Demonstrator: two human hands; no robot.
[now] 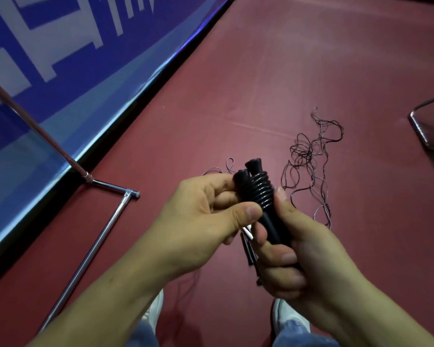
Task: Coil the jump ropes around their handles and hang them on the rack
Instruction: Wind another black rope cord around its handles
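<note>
Black cylindrical jump-rope handles (273,226) sit paired between both hands: the right hand (298,246) grips their lower shafts, the left hand (198,216) pinches them just below several glossy black rope turns (259,194). Thin dark loose rope (308,151) lies tangled beyond the right hand, so winding and hanging probably remain. A chrome tube rack (105,226) stands left of the left hand on dark red flooring (286,71).

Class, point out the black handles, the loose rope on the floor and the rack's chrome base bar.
black handles (271,222): head view, bare shaft below the coils.
loose rope (305,153): head view, densest tangle.
chrome base bar (95,245): head view, middle of tube.
</note>
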